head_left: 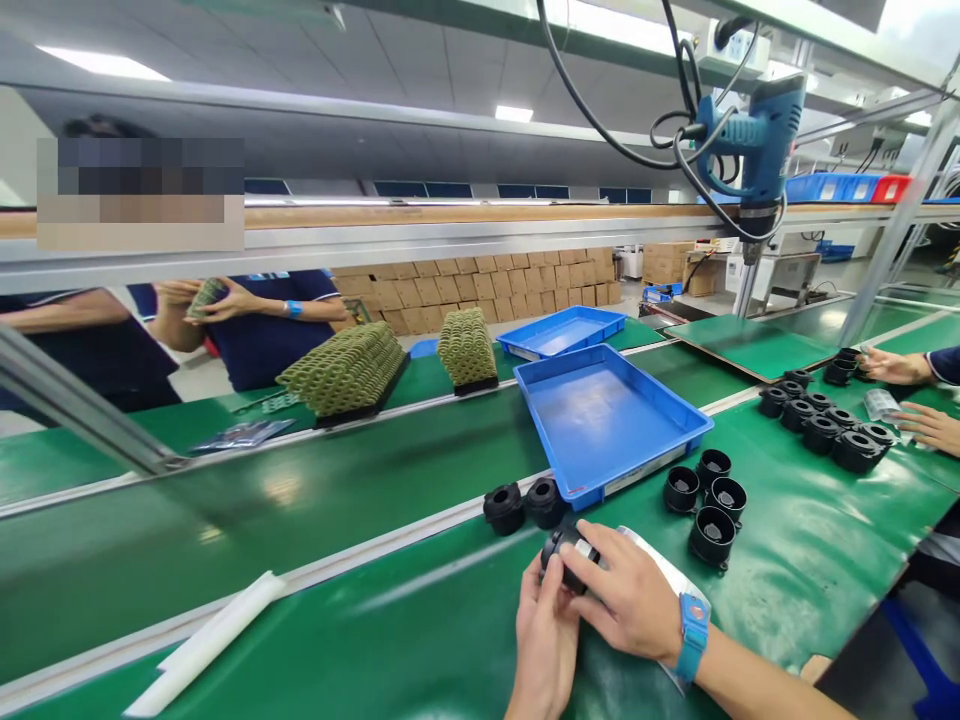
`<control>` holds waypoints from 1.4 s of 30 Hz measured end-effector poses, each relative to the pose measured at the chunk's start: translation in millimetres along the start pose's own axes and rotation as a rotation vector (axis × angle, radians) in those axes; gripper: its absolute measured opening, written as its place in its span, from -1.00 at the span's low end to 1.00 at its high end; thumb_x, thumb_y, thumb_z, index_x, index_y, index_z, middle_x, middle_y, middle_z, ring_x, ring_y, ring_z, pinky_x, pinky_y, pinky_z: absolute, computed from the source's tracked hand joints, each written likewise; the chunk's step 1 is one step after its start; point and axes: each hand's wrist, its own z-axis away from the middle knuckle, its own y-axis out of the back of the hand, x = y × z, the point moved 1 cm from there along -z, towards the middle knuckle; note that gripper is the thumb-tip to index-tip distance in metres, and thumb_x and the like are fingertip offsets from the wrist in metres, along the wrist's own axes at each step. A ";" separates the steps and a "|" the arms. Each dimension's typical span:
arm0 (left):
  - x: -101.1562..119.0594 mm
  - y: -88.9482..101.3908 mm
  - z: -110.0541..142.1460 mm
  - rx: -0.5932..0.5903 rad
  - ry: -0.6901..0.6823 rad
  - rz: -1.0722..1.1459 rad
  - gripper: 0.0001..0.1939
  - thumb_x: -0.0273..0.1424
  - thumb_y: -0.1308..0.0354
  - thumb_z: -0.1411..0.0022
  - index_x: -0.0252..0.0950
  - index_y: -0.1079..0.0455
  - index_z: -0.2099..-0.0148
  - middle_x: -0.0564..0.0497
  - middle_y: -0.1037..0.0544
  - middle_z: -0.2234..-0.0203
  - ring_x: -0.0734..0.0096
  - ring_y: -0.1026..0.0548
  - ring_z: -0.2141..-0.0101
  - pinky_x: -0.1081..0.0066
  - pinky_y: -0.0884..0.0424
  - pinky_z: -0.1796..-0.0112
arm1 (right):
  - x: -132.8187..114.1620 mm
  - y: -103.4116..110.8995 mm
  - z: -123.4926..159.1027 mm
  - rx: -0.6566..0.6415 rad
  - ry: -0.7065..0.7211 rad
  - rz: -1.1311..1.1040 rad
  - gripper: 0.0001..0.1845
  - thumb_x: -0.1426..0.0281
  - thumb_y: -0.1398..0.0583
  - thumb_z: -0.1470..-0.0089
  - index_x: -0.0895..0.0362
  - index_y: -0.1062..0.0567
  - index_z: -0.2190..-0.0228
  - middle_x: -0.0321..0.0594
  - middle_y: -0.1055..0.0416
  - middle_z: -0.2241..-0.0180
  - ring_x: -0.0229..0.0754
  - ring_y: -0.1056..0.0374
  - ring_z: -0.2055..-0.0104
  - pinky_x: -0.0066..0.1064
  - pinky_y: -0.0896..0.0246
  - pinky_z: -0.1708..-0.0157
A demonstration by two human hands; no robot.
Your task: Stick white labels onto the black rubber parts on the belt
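My left hand [546,625] is closed round the lower side of a round black plastic housing [559,545]. From the right, the fingers of my right hand [634,590] press on the same housing. A small white patch, perhaps a sticker, shows beside my right fingertips. Under my right hand lies a white sheet [667,565], partly hidden. Two black housings [504,508] stand just beyond my hands. To their right are several open black cups [712,537] with hollow tops facing up.
An empty-looking blue tray [611,425] rests across the conveyor edge. A blue power drill [757,140] hangs at upper right. Co-workers' hands [926,425] are at the right near grouped black parts [821,432]. Stacks of ring-shaped parts [349,370] and a rolled white sheet [210,640] lie left.
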 end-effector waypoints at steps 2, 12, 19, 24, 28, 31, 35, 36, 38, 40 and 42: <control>-0.6 2.8 -3.2 0.017 0.011 0.011 -0.57 -0.36 -0.50 0.07 -0.30 -0.47 0.13 -0.06 -0.58 0.24 0.37 -0.56 0.28 0.52 -0.51 0.34 | -1.7 -1.5 -0.7 0.009 0.023 0.037 -0.47 0.40 -0.18 -0.21 0.17 -0.33 -0.20 0.21 -0.28 -0.21 0.16 -0.28 -0.21 -0.01 -0.34 -0.12; 1.3 -3.3 -0.4 -0.221 0.110 -0.092 -0.57 -0.19 -0.48 0.00 -0.33 -0.49 0.18 -0.08 -0.57 0.25 0.30 -0.54 0.25 0.39 -0.52 0.25 | 13.8 4.6 -1.3 0.103 -0.103 -0.092 -0.39 0.32 -0.23 -0.15 0.14 -0.24 -0.20 0.07 -0.36 -0.15 0.04 -0.37 -0.14 -0.17 -0.43 -0.03; 11.1 2.2 -11.4 -0.194 -0.128 -0.462 -0.44 0.08 -0.28 -0.13 -0.32 -0.43 0.10 -0.16 -0.55 0.20 0.22 -0.52 0.23 0.32 -0.46 0.29 | 64.7 30.1 5.0 0.265 -0.458 0.134 -0.50 0.26 -0.21 -0.13 0.19 -0.37 -0.07 0.00 -0.48 0.06 0.06 -0.41 0.06 -0.13 -0.39 0.07; 20.6 20.0 -35.8 -0.065 -0.321 -0.601 -0.39 0.15 -0.28 -0.04 -0.32 -0.46 0.17 -0.10 -0.53 0.32 0.32 -0.45 0.33 0.40 -0.38 0.35 | 81.5 31.6 9.6 0.036 -0.487 0.441 -0.61 0.29 -0.23 -0.13 0.22 -0.49 0.03 0.06 -0.47 0.19 0.21 -0.27 0.00 0.02 -0.25 0.04; 28.8 27.0 -46.7 0.004 -0.440 -0.723 -0.35 0.20 -0.24 -0.03 -0.31 -0.46 0.16 -0.10 -0.53 0.32 0.27 -0.45 0.32 0.35 -0.37 0.30 | 81.7 30.9 15.3 0.009 -0.462 0.582 -0.52 0.19 -0.25 -0.14 0.20 -0.49 -0.02 0.15 -0.39 -0.02 0.36 -0.03 -0.26 0.18 0.06 -0.19; 32.5 29.0 -50.3 0.020 -0.481 -0.767 -0.38 0.16 -0.25 -0.05 -0.30 -0.46 0.14 -0.10 -0.53 0.30 0.24 -0.45 0.28 0.33 -0.35 0.25 | 88.7 28.5 19.0 -0.033 -0.524 0.614 -0.41 0.13 -0.24 -0.14 0.19 -0.43 -0.11 0.18 -0.33 -0.10 0.41 -0.02 -0.28 0.25 0.14 -0.18; 34.7 30.8 -51.5 0.025 -0.531 -0.822 -0.47 0.05 -0.27 -0.08 -0.29 -0.48 0.11 -0.09 -0.53 0.23 0.29 -0.44 0.32 0.33 -0.34 0.22 | 108.7 28.6 19.9 -0.109 -0.610 0.652 -0.34 0.10 -0.20 -0.17 0.20 -0.36 -0.18 0.20 -0.33 -0.10 0.36 -0.14 -0.18 0.23 0.09 -0.12; 35.0 31.1 -51.4 0.024 -0.543 -0.837 -0.49 0.02 -0.27 -0.09 -0.28 -0.48 0.10 -0.09 -0.53 0.22 0.29 -0.44 0.32 0.32 -0.35 0.21 | 115.1 30.3 19.8 -0.122 -0.619 0.665 -0.33 0.07 -0.18 -0.18 0.21 -0.36 -0.18 0.21 -0.34 -0.08 0.35 -0.15 -0.16 0.22 0.07 -0.10; 35.6 31.2 -51.1 0.019 -0.567 -0.866 -0.55 -0.04 -0.26 -0.12 -0.28 -0.48 0.09 -0.10 -0.53 0.20 0.27 -0.44 0.32 0.31 -0.35 0.21 | 129.4 35.7 20.3 -0.148 -0.632 0.685 -0.32 0.02 -0.14 -0.20 0.22 -0.37 -0.17 0.22 -0.37 -0.03 0.34 -0.17 -0.13 0.18 0.02 -0.06; 35.9 30.7 -50.9 0.008 -0.592 -0.892 -0.61 -0.10 -0.24 -0.15 -0.27 -0.48 0.08 -0.11 -0.52 0.19 0.26 -0.44 0.32 0.28 -0.36 0.20 | 145.7 42.6 22.3 -0.171 -0.644 0.695 -0.34 0.01 -0.11 -0.22 0.22 -0.38 -0.15 0.20 -0.40 0.01 0.30 -0.20 -0.10 0.09 -0.04 -0.02; 35.8 30.1 -51.4 -0.010 -0.619 -0.908 -0.65 -0.16 -0.24 -0.15 -0.25 -0.49 0.08 -0.12 -0.52 0.15 0.20 -0.46 0.26 0.23 -0.38 0.14 | 162.8 49.6 25.5 -0.187 -0.649 0.702 -0.35 0.01 -0.10 -0.23 0.21 -0.38 -0.14 0.16 -0.40 0.01 0.25 -0.22 -0.08 0.02 -0.07 0.01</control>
